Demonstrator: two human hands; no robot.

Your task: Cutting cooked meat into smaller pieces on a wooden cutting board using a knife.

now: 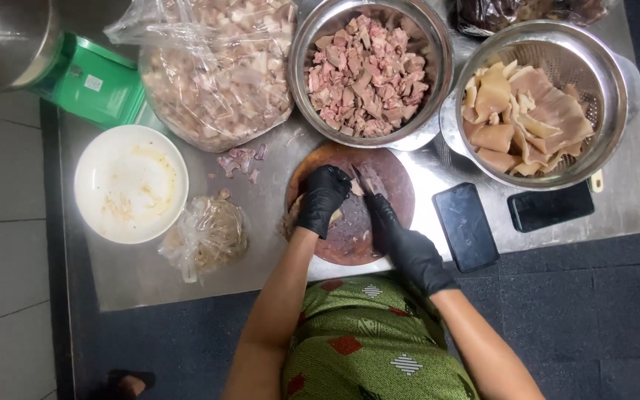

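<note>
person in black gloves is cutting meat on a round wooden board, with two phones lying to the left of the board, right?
Not quite. The head view shows the two phones lying to the person's right of the board, not the left. The rest holds: both hands, left and right, wear black gloves and cut meat on the round wooden board.

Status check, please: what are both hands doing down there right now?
Left hand pins meat on round wooden board. Right hand grips knife, blade on board. Two black phones lie beside the board.
</note>
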